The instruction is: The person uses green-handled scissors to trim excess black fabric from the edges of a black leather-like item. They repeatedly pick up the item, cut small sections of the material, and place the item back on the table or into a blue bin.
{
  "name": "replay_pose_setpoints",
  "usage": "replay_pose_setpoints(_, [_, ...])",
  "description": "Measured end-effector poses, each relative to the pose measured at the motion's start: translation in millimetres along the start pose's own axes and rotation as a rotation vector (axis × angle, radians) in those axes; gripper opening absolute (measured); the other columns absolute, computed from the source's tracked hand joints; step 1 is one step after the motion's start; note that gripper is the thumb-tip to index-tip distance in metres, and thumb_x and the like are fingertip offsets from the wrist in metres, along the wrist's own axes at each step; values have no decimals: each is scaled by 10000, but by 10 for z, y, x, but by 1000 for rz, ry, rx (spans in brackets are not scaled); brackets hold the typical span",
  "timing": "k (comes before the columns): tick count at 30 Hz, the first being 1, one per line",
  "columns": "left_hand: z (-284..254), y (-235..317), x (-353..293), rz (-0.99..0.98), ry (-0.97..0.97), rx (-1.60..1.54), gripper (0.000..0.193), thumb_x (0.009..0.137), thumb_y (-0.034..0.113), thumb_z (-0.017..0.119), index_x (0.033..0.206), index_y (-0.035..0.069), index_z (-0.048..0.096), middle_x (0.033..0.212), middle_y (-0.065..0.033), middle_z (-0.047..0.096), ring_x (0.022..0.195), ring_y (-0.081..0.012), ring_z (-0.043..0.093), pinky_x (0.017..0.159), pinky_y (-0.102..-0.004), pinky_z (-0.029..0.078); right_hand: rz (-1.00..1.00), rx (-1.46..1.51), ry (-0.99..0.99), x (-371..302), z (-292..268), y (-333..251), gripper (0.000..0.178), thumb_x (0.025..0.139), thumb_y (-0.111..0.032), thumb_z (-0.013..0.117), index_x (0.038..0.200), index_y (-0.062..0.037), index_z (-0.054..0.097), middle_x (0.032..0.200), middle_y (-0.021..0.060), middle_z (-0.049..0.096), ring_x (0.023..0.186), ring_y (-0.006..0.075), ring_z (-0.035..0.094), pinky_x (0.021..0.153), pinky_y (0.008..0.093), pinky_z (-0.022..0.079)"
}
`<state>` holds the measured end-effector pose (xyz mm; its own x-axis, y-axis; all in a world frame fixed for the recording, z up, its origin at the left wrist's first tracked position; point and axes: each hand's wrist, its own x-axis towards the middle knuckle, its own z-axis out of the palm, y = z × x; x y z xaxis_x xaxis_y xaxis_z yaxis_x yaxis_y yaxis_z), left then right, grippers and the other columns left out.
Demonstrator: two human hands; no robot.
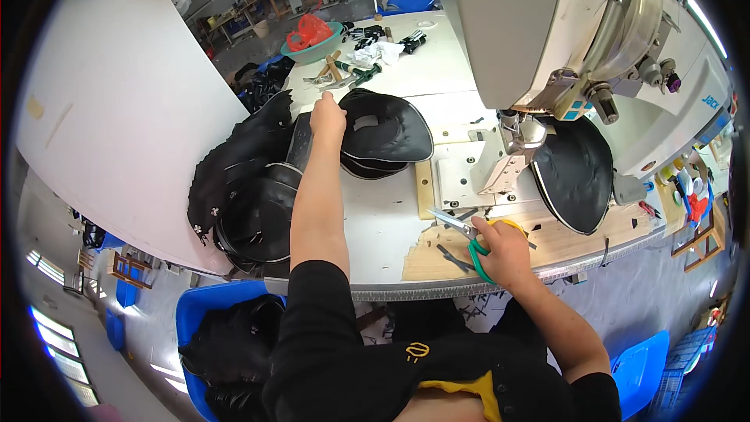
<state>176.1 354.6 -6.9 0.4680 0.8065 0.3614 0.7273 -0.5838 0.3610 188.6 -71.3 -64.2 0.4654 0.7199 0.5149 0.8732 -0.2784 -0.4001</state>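
Scissors [455, 223] with a green and a yellow handle loop are in my right hand [506, 252], low over the wooden part of the table. Their blades point left, toward the sewing machine's base. Farther off, my left hand [328, 114] reaches forward with its fingers closed, beside a stack of curved black leather-like pieces [391, 141] with pale edges. What those fingers hold, if anything, is hidden. Another black piece [576, 176] lies to the right of the sewing machine [512, 31] needle area. More round black pieces [258, 215] are heaped left of my forearm.
Hammers [334, 68] and other tools lie at the back, near a green basin [314, 48] holding a red bag. White cloth [376, 53] sits beside them. Dark scraps dot the table [383, 227]. A blue bin [187, 312] with black material stands below left.
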Motion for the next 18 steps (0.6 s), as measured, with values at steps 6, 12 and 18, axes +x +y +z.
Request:
replay_pose_setpoints(6, [-83,-84,116,138,362,-15,436,739,201,730,1099,53,532,1052,-164,579,945,-337,599,766,-427,492,16,32,-34,18,-22,-10,473,645,-193,757,1089,-104,620,697,94,545,638,286,568,595,400,445])
replay_pose_setpoints(12, [-251,666,-937,688,114,-281,374,788,356,665,1018,69,598,945,-112,624,859,-309,588,731,-435,432,50,41,41,-11,16,34,521,620,-195,783,1103,-101,612,698,96,545,637,283,563,585,401,438])
replay_pose_setpoints(18, [-99,285,-1639,872,118,-35,206,750,208,685,926,104,661,1006,-34,627,1004,-218,553,890,-446,372,77,42,208,-59,119,98,598,579,-167,811,1131,-80,599,734,93,566,642,266,556,585,380,438])
